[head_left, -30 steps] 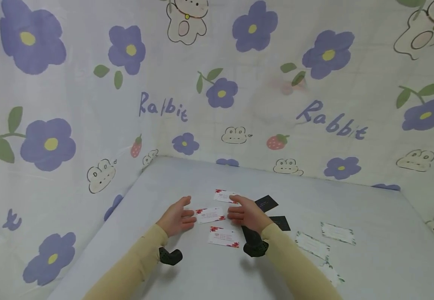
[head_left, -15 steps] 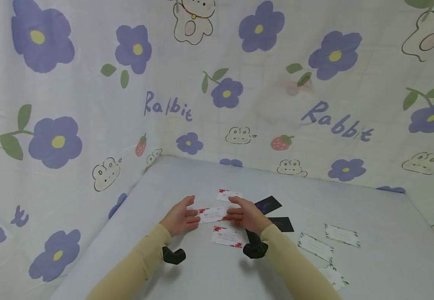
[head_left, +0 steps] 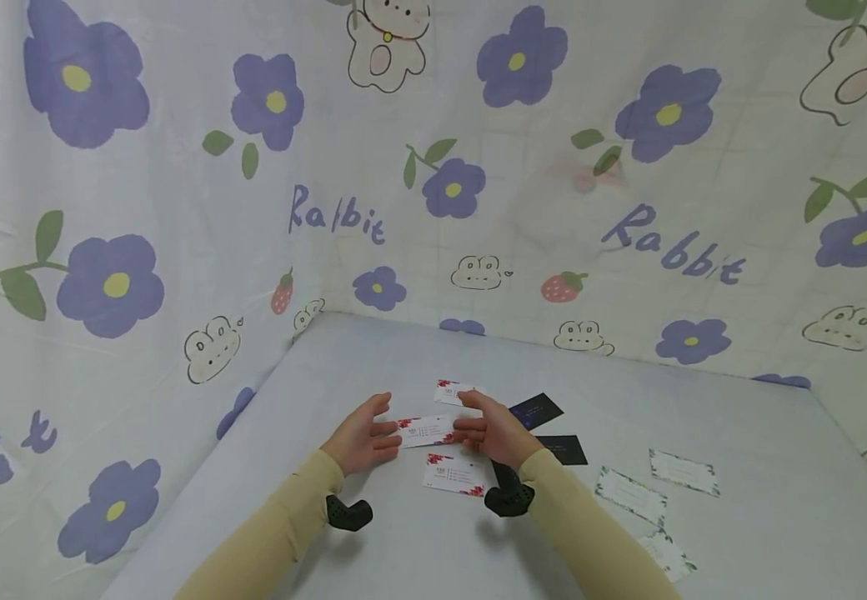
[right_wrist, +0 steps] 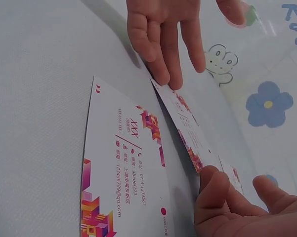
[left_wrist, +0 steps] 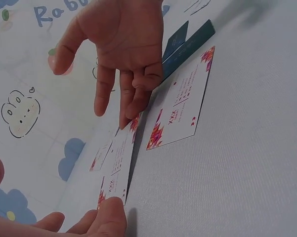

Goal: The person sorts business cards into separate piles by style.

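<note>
Red-patterned card [head_left: 426, 431] between hands: left hand [head_left: 362, 437], right hand [head_left: 492, 429] fingertips pinching opposite ends.

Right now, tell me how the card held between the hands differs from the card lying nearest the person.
The held card is pinched at its ends by the left hand and right hand, tilted up off the table; the near card lies flat, untouched. Both are white with red-pink corner patterns.
</note>
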Motion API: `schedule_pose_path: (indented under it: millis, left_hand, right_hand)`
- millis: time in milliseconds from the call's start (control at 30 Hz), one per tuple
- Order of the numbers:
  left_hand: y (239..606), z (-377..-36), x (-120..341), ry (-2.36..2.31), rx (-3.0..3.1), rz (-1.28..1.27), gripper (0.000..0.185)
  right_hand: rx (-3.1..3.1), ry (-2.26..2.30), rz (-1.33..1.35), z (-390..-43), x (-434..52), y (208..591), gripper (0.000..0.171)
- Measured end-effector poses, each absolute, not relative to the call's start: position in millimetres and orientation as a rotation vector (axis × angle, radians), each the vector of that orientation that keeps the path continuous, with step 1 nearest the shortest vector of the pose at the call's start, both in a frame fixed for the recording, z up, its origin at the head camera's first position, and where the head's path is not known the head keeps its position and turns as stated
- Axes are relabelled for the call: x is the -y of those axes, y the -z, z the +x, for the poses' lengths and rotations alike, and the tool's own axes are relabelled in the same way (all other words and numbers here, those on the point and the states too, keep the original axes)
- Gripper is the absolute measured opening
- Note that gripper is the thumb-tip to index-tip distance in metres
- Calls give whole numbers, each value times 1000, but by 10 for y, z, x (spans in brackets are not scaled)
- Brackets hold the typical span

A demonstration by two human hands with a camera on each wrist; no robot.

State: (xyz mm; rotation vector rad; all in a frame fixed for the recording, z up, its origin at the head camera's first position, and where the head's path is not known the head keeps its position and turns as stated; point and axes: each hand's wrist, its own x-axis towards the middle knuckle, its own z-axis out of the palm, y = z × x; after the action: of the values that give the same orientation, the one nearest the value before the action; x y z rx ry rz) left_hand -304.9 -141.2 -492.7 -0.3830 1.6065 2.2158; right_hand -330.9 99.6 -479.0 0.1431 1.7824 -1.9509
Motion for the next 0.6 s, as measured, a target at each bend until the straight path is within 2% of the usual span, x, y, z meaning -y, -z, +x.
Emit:
schedule_pose_path:
  millis: [600]
  left_hand:
    - [4865, -2993, 1396, -2143, -1692, -367, 81]
  right_hand:
    - [-1809, 1945, 177, -3186, -982, 4726, 66]
